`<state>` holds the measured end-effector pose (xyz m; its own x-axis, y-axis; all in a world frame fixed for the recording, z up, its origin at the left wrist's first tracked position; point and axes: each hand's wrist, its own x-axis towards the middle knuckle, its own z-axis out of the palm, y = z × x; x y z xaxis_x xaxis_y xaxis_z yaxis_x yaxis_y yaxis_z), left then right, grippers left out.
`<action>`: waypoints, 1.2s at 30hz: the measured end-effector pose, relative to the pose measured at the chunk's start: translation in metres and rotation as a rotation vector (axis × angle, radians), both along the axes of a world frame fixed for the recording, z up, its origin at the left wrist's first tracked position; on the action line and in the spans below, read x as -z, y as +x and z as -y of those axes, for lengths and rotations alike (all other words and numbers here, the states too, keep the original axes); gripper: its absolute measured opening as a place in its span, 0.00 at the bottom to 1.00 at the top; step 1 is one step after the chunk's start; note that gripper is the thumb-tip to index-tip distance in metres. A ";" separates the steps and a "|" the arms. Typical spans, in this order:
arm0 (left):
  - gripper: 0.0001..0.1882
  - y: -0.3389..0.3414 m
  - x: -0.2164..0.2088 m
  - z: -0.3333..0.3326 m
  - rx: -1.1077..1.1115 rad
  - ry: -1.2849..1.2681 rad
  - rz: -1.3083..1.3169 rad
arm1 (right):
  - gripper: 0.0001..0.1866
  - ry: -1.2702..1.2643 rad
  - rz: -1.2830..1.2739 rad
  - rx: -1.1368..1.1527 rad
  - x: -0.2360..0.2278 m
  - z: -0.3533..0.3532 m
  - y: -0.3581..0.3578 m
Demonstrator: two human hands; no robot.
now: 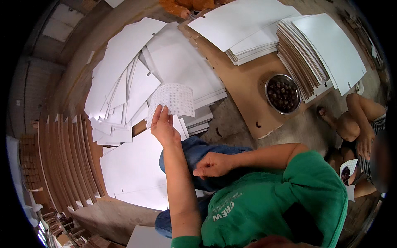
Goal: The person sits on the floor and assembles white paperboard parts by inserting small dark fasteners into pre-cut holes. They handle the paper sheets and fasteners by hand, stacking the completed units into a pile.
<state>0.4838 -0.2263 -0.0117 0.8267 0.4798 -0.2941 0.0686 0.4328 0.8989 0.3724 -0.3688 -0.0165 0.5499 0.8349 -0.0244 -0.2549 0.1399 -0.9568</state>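
My left hand (pixel 166 131) is raised at the middle left with its fingers closed on the lower edge of a white sticker sheet (pixel 173 99). The sheet curves upward and carries rows of small dark print. Below it spreads a pile of white cardboard panels (pixel 140 165). Over my jeans, my right hand (pixel 213 165) is closed with curled fingers. Whatever its fingertips may hold is too small or hidden to make out.
Flat white boxes (pixel 124 53) lie overlapped at the upper left. Brown cardboard sheets (pixel 68 161) stand stacked at the left. A metal bowl (pixel 283 94) of dark round fruit rests on brown cardboard (pixel 244 91). Another person (pixel 364 136) sits at the right; an orange sleeve (pixel 173 6) shows at the top.
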 end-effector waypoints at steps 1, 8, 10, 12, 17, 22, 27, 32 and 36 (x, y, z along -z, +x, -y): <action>0.15 0.000 0.000 0.001 -0.001 -0.001 -0.002 | 0.22 -0.009 0.003 0.002 -0.001 0.001 0.001; 0.15 -0.002 -0.001 -0.002 -0.024 0.020 -0.016 | 0.22 -0.016 -0.008 -0.026 -0.002 -0.001 0.002; 0.15 -0.003 -0.001 -0.003 -0.025 0.024 -0.019 | 0.22 -0.022 -0.055 -0.025 -0.005 -0.001 0.002; 0.15 -0.005 -0.002 -0.002 -0.023 0.007 -0.014 | 0.23 -0.025 -0.129 -0.033 -0.010 0.001 0.002; 0.15 -0.010 -0.008 -0.009 -0.070 0.001 -0.004 | 0.23 0.025 -0.394 -0.039 -0.010 0.006 0.009; 0.16 -0.027 -0.024 -0.019 -0.144 -0.016 -0.012 | 0.24 -0.012 -0.380 0.178 0.002 0.030 0.027; 0.17 -0.049 -0.024 -0.042 -0.184 -0.017 -0.024 | 0.24 -0.020 -0.420 0.607 0.007 0.074 0.056; 0.19 -0.070 -0.016 -0.064 -0.201 -0.014 -0.004 | 0.23 0.060 -0.437 1.040 0.009 0.125 0.097; 0.20 -0.079 -0.015 -0.073 -0.215 0.015 -0.041 | 0.21 0.345 -0.456 0.941 0.006 0.146 0.111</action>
